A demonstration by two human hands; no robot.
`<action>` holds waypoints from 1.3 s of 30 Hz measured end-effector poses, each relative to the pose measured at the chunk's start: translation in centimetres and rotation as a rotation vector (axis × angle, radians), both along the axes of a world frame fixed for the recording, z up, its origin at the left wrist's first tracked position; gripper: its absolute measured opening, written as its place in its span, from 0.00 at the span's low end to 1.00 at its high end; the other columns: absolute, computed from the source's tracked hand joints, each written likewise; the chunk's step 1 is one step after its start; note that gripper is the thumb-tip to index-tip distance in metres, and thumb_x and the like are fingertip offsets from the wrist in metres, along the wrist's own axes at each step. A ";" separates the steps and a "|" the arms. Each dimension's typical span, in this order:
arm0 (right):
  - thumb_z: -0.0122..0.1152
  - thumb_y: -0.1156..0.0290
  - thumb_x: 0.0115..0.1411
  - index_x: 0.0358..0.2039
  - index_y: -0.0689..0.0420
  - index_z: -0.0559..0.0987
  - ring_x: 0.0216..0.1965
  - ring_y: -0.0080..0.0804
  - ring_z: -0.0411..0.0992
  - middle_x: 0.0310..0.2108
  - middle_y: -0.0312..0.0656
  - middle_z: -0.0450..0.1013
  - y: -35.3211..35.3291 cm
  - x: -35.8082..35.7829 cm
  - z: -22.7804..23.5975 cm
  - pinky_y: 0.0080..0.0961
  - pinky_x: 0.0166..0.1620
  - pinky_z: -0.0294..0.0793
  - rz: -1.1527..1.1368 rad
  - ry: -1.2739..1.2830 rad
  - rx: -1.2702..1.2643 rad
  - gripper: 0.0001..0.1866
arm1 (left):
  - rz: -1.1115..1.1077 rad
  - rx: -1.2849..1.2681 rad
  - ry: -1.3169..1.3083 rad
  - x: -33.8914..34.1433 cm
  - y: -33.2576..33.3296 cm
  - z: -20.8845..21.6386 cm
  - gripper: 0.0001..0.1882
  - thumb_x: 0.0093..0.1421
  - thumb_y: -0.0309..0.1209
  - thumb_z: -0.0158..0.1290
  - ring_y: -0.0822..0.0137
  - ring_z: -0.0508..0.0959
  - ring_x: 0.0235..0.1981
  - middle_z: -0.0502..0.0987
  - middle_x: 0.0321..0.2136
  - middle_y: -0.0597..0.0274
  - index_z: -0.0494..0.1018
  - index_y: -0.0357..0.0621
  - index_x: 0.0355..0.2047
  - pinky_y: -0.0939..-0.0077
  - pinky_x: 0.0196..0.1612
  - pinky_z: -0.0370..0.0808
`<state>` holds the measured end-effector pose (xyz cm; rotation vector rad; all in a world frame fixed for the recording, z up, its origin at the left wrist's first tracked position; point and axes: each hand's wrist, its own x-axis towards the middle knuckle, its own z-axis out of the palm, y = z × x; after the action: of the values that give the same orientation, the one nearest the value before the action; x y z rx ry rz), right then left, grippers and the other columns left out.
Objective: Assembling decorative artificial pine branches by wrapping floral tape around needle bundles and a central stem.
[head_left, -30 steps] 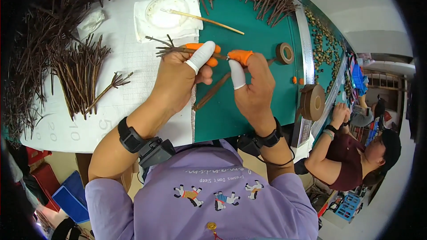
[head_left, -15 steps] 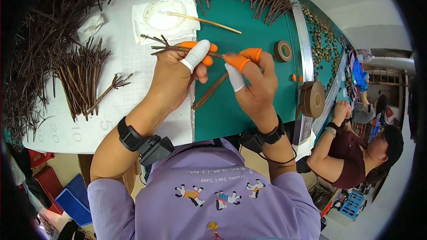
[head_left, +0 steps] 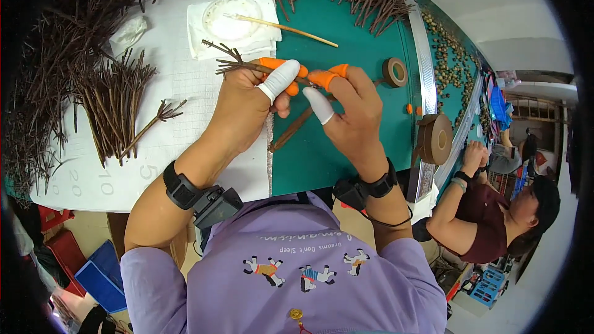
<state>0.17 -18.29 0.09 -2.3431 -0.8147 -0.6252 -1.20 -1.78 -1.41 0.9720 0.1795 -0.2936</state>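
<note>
A brown branched twig (head_left: 238, 65) lies across the fingers of my left hand (head_left: 247, 99), its forked tips pointing left. That hand is closed on it, thumb pressed against the stem. My right hand (head_left: 352, 102) pinches the stem's right end between thumb and fingers; what lies exactly under the fingertips is hidden. White covers sit on both thumbs and orange ones on several fingers. Below the hands a flat brown strip (head_left: 291, 131) slants over the green mat. Beyond my right hand a short brown piece shows next to a small roll of brown tape (head_left: 395, 72).
A bundle of brown twigs (head_left: 114, 108) and one single twig (head_left: 153, 125) lie left on white paper (head_left: 198, 111). Bigger twig piles line the far edge. A thin brush (head_left: 288, 29) rests over a white dish (head_left: 218, 20). At right are a larger tape roll (head_left: 435, 139) and a co-worker (head_left: 486, 204).
The twig and my left hand have shifted slightly right. My right hand has turned and moved a little left and up, and a brown piece now shows between it and the small tape roll.
</note>
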 end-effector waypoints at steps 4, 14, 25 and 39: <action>0.64 0.75 0.40 0.30 0.55 0.76 0.25 0.34 0.65 0.26 0.39 0.65 -0.1 0.1 0.2 0.25 0.26 0.64 0.002 0.018 -0.035 0.13 | 0.042 -0.015 0.047 0.1 -0.1 0.2 0.10 0.56 0.34 0.51 0.78 0.65 0.12 0.70 0.15 0.68 0.73 0.38 0.27 0.86 0.17 0.63; 0.64 0.78 0.41 0.31 0.61 0.76 0.25 0.31 0.66 0.27 0.41 0.66 0.0 0.0 0.5 0.21 0.25 0.68 -0.005 -0.006 -0.038 0.13 | 0.044 -0.049 0.111 0.2 0.1 0.1 0.11 0.56 0.34 0.51 0.78 0.65 0.11 0.69 0.13 0.68 0.73 0.38 0.27 0.86 0.16 0.63; 0.62 0.77 0.45 0.30 0.62 0.74 0.23 0.29 0.67 0.23 0.40 0.66 0.9 -0.1 -0.7 0.19 0.25 0.68 0.010 -0.017 0.045 0.10 | 0.055 -0.159 0.266 -0.1 -0.1 0.3 0.09 0.54 0.30 0.52 0.77 0.68 0.13 0.73 0.19 0.64 0.72 0.36 0.31 0.85 0.18 0.67; 0.62 0.74 0.48 0.33 0.62 0.74 0.24 0.18 0.65 0.23 0.34 0.67 0.6 -0.5 0.4 0.13 0.29 0.65 -0.025 0.318 0.204 0.12 | 0.016 -0.140 0.046 0.1 0.5 -0.1 0.10 0.55 0.28 0.51 0.76 0.70 0.16 0.74 0.22 0.63 0.71 0.35 0.36 0.85 0.21 0.69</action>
<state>-0.32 -17.73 0.52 -2.1918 -0.5511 -0.3150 -1.13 -1.32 -1.49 0.8255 0.2060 -0.3095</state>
